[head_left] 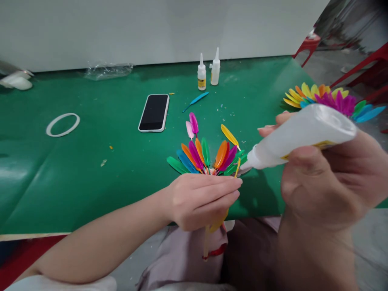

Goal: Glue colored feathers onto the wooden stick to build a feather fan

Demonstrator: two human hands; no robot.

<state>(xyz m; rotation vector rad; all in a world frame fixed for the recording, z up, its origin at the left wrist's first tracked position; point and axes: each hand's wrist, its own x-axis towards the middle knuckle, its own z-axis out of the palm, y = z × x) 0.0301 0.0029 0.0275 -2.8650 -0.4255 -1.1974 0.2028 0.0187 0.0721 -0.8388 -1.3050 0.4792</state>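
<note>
White ring: flat near the left edge of the green table; thin, smooth, probably plastic.

Clear wrap: along the far edge; crinkled, glossy film.

Phone: screen up, inward from the ring, apparently set aside from the work; pale rounded rim.

Left hand: over the near edge, fingers curled round the base of a feather fan, seemingly to steady it with the tips spread outward; thumb hidden. Fan of soft, leaf-shaped vanes; pale stick, likely wood, hanging below the hand.

Dropper bottles: two, upright by the far edge, likely against spilling; translucent, cone-tipped.

Yellow feather: loose, just beyond the fan; slender.

Right hand: fingers wrapped round a milky, cylindrical bottle, tilted nozzle-down, presumably so the contents reach the tip; contact with the fan cannot be told.

Feather cluster: by the right edge, apparently kept aside; overlapping, petal-like, many-coloured.
</note>
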